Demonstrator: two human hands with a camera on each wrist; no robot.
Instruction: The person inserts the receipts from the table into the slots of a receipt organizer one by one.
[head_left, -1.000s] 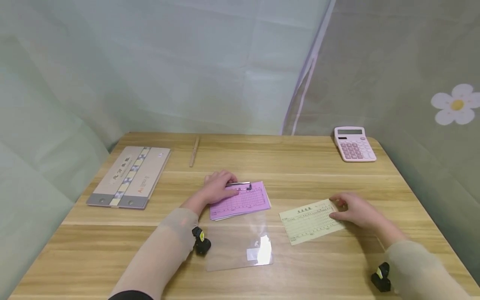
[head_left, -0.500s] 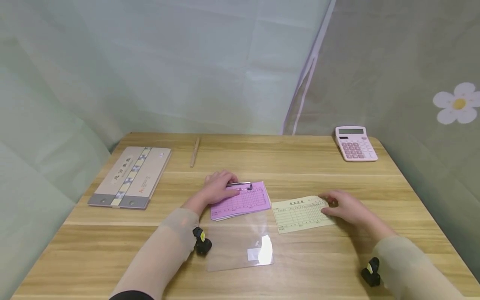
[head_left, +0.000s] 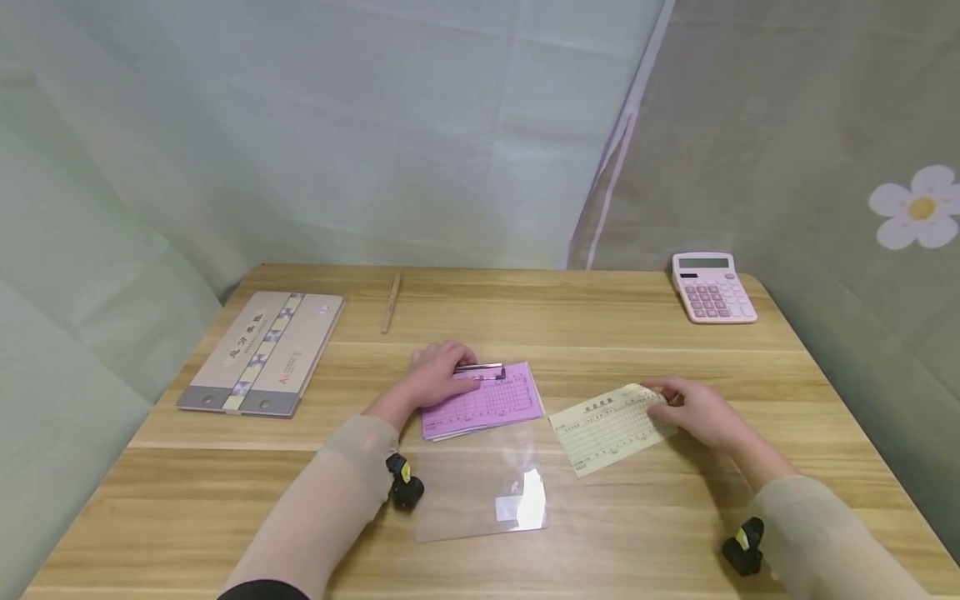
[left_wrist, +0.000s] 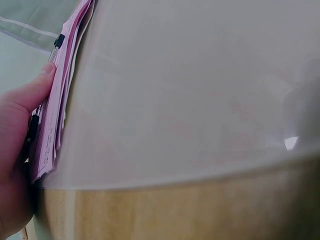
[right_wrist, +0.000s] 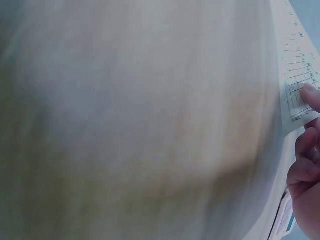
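My left hand (head_left: 437,372) grips the top of a clear clipboard (head_left: 461,487), its thumb lying on the metal clip (head_left: 486,370). Purple printed forms (head_left: 491,407) with whitish sheets beneath are held under that clip; in the left wrist view the stack (left_wrist: 52,107) shows several layers at its edge. To the right, my right hand (head_left: 703,414) pinches a pale yellow printed form (head_left: 606,432) by its right end, between thumb and fingers. The yellow form slants, its left corner close beside the purple stack. In the right wrist view the thumb rests on the form's printed grid (right_wrist: 299,92).
A beige pack of paper (head_left: 262,354) with a patterned band lies at the left of the wooden table (head_left: 540,317). Behind the clipboard is a thin wooden stick (head_left: 391,302). A pink calculator (head_left: 712,288) stands at the back right. Curtains (head_left: 420,150) hang behind.
The right hand has carried the yellow form left toward the clipboard; in the last half second the form has tilted, its right end rising. The left hand stays in place.
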